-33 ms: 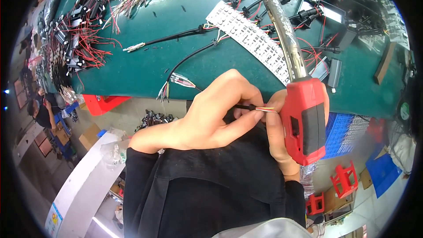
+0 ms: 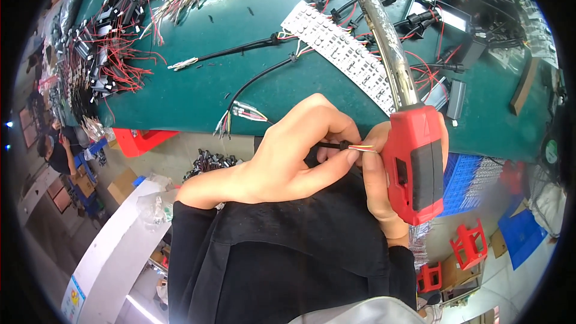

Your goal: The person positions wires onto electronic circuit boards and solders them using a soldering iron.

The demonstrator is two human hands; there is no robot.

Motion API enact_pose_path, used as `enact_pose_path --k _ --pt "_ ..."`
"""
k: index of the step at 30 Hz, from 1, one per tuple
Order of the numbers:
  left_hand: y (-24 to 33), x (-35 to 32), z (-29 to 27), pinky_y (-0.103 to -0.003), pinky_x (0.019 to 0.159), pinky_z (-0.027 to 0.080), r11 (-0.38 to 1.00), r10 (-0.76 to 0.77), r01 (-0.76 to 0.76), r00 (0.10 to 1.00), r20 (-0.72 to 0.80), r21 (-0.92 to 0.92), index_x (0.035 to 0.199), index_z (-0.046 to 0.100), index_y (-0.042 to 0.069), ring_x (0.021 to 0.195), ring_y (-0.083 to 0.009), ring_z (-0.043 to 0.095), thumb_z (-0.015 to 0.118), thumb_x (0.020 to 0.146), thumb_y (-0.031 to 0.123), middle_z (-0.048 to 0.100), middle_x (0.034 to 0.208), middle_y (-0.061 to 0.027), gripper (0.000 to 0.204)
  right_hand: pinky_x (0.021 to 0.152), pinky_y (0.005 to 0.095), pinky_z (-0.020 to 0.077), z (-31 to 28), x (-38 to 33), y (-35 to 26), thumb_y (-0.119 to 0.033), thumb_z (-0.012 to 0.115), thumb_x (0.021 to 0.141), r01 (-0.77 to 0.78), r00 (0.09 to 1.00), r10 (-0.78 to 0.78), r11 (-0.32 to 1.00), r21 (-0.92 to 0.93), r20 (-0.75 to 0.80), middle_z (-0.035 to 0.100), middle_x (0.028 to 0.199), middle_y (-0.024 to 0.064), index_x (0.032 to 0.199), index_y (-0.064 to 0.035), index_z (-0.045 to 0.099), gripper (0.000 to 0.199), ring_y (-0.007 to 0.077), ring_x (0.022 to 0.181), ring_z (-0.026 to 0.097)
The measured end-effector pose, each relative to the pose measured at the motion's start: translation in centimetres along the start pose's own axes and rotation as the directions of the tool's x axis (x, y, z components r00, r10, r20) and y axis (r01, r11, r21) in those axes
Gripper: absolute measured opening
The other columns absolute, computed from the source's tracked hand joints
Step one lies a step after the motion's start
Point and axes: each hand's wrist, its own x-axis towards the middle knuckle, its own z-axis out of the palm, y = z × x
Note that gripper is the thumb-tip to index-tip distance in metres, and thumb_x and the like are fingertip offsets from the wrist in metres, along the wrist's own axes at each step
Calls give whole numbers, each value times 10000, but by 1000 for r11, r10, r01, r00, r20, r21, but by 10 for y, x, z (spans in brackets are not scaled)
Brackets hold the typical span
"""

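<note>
Room lies between the red wires (image 2: 127, 73) and curved black cable (image 2: 258, 75); a red-handled tool (image 2: 418, 165) obstructs the right.

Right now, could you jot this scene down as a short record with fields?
Left hand: pinching a black cable near its coloured wires
Right hand: fingertips at the wire ends; grip unclear
Red tool: metal tube, overlapping the right hand in view
Green table: white circuit boards, loose red wires
</note>
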Motion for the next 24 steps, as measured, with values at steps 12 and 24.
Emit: enact_pose_path --k 12,24 --pt "-7 -3 -4 -258 668 382 1000 25 -23 994 -104 15 888 540 8 756 -135 457 548 809 -14 487 901 -78 82 748 290 481 0 -4 5 2 651 759 -65 998 63 996 68 27 600 857 105 1322 27 226 707 161 745 606" --pt "-49 28 -13 -179 501 416 901 121 85 891 -437 425 774 565 -21 670 -72 497 611 748 -43 447 935 -76 57 594 337 512 -24 -28 16 -129 680 754 -170 980 195 920 353 -37 576 811 146 1296 -17 251 700 238 687 587"
